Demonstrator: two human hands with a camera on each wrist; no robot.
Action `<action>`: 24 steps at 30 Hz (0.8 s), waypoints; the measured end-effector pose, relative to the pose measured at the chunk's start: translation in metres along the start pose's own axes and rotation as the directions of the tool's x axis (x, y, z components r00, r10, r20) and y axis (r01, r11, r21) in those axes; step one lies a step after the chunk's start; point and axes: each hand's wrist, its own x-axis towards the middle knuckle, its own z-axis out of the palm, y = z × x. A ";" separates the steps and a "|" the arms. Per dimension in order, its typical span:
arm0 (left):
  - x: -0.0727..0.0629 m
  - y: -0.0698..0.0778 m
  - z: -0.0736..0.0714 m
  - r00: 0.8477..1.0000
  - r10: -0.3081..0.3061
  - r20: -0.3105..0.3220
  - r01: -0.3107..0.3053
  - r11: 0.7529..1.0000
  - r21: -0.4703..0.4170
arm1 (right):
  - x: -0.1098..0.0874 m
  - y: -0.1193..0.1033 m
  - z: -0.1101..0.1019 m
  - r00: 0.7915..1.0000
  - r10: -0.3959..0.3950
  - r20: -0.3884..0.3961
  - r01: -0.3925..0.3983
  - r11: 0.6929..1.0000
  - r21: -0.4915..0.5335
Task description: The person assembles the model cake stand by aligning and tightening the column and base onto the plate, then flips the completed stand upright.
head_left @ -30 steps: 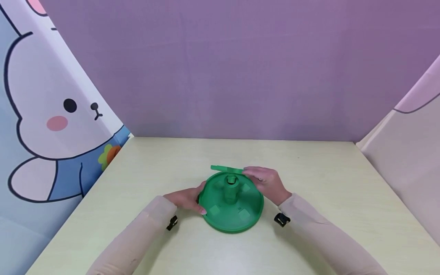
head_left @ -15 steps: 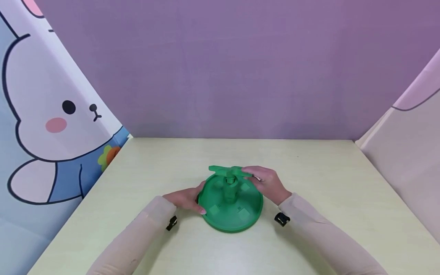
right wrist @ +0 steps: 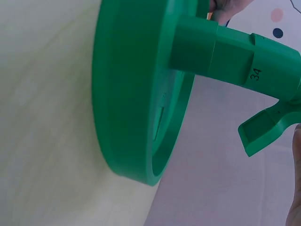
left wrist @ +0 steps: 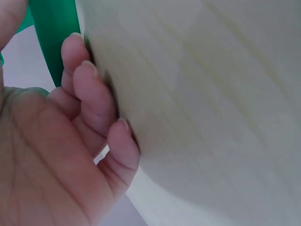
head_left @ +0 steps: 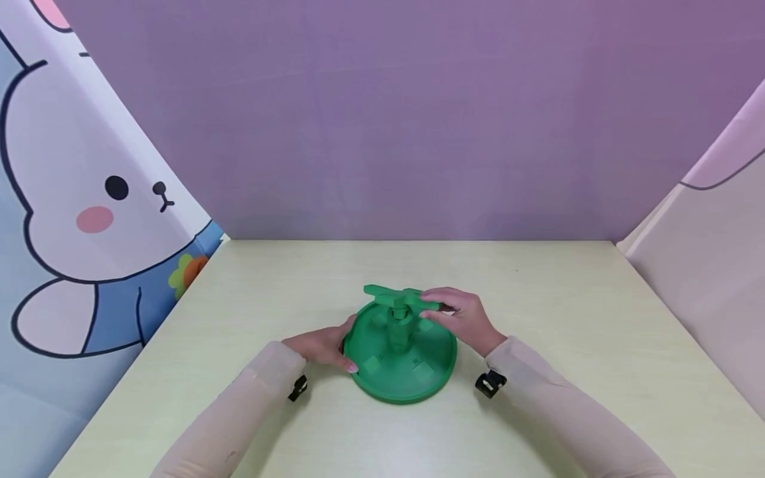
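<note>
In the head view a round green plastic base (head_left: 394,385) lies flat on the table, with a thick green post (head_left: 399,337) rising from its middle. My left hand (head_left: 319,346) holds the base's left rim, thumb along the near side. Curled fingertips (left wrist: 124,148) of that hand rest at the tabletop in the left wrist view. Atop the post sits a green piece with several flat arms (head_left: 382,294). My right hand (head_left: 469,320) pinches its right arm between thumb and fingers. The right wrist view shows the number 34 on the post and one drooping arm (right wrist: 261,131).
The pale wooden table (head_left: 287,272) spreads around the base. A purple cloth (head_left: 418,133) stands behind it, and a cartoon rabbit panel (head_left: 72,199) is at the left. A pale panel (head_left: 711,279) borders the right side.
The armed piece has turned and tilted from an edge-on strip behind the post's top to sitting over it. My right thumb now shows below its arm. The left hand keeps its hold.
</note>
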 end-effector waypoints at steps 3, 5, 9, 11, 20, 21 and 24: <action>0.000 0.000 0.000 1.000 0.003 0.003 -0.003 1.000 -0.004 | -0.001 -0.003 0.001 0.998 0.067 -0.018 -0.067 0.998 0.002; 0.001 0.000 0.000 1.000 0.007 0.000 -0.007 1.000 -0.004 | -0.001 -0.004 0.001 0.995 0.100 -0.030 -0.100 0.995 0.010; 0.000 -0.001 0.000 1.000 0.016 0.000 -0.016 1.000 -0.013 | -0.001 -0.005 0.002 0.991 0.127 -0.044 -0.126 0.992 0.016; 0.000 -0.001 0.000 1.000 0.023 0.003 -0.022 0.999 -0.024 | -0.001 -0.005 0.003 0.990 0.129 -0.051 -0.128 0.992 0.013; 0.000 0.002 0.001 0.999 -0.035 -0.014 0.034 0.999 -0.014 | -0.001 -0.005 0.006 0.994 0.083 -0.066 -0.085 0.996 -0.035; 0.000 0.003 0.001 0.999 -0.039 -0.016 0.039 0.999 -0.011 | -0.002 -0.004 0.005 0.996 0.067 -0.067 -0.069 0.997 -0.035; 0.000 0.002 0.001 0.999 -0.035 -0.015 0.035 0.999 -0.005 | -0.004 -0.002 0.005 0.997 0.033 -0.067 -0.037 0.998 -0.056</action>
